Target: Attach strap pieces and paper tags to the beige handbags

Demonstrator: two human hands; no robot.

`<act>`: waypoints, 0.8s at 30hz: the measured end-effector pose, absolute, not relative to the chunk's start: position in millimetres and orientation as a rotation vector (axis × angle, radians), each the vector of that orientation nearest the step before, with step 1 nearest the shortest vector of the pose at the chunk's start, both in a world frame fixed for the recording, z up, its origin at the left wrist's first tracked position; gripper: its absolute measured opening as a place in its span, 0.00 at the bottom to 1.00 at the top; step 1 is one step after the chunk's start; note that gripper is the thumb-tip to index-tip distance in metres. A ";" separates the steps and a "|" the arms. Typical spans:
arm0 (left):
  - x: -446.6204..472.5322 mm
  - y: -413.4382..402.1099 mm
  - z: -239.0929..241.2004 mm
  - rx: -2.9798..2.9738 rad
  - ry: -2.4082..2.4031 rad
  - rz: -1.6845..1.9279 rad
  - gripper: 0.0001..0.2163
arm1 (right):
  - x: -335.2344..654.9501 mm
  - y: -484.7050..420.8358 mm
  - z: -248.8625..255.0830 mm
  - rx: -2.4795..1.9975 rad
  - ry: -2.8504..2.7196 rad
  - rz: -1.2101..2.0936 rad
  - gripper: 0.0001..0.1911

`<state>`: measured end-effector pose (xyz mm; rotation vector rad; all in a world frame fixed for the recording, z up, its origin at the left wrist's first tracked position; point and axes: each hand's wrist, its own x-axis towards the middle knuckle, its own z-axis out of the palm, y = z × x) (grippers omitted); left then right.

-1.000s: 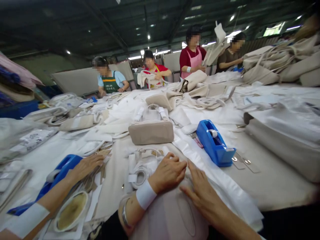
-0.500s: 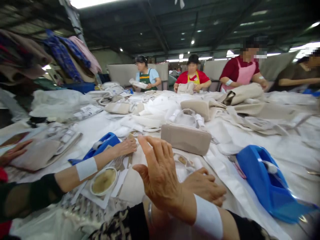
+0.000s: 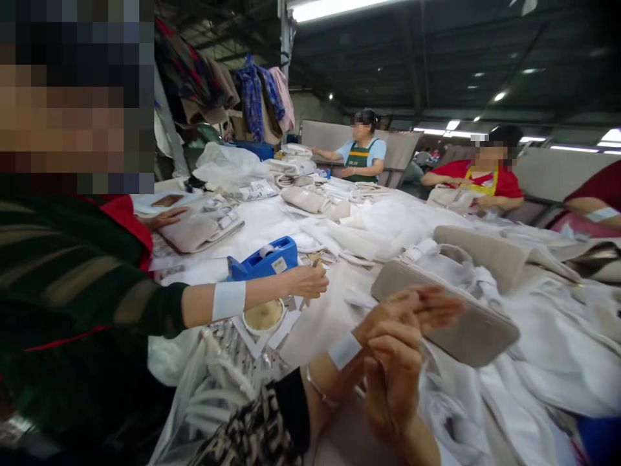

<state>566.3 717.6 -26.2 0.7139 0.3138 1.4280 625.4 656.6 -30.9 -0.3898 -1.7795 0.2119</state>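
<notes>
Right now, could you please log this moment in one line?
left hand: raised, open; right hand: touching it; beige bag: behind both

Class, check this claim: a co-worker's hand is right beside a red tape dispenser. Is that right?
No. The tape dispenser is blue, not red, as the head view shows. The co-worker's hand is indeed right beside it.

The left arm [image 3: 326,380] rises rightward out of a patterned sleeve [image 3: 272,421], with a wristband [image 3: 344,349] on the wrist. Past the wristband, the left hand [image 3: 412,310] lies flat with its fingers [image 3: 439,305] straight, holding nothing. Right of and below the wristband, the right hand [image 3: 392,382] is raised, back to the camera, fingers bent against the left hand. Blur hides whether it grips anything.
</notes>
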 end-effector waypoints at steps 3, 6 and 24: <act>516.6 703.1 -19.3 0.709 0.539 1.660 0.08 | 614.7 662.7 -37.6 -0.348 -1.930 0.412 0.07; 467.5 650.9 -29.3 0.831 1.075 1.751 0.07 | 606.9 665.1 -44.4 -0.297 -2.321 0.604 0.12; 464.2 505.8 -112.8 0.521 0.815 1.160 0.23 | 604.4 668.2 -64.4 -0.260 -2.814 0.431 0.18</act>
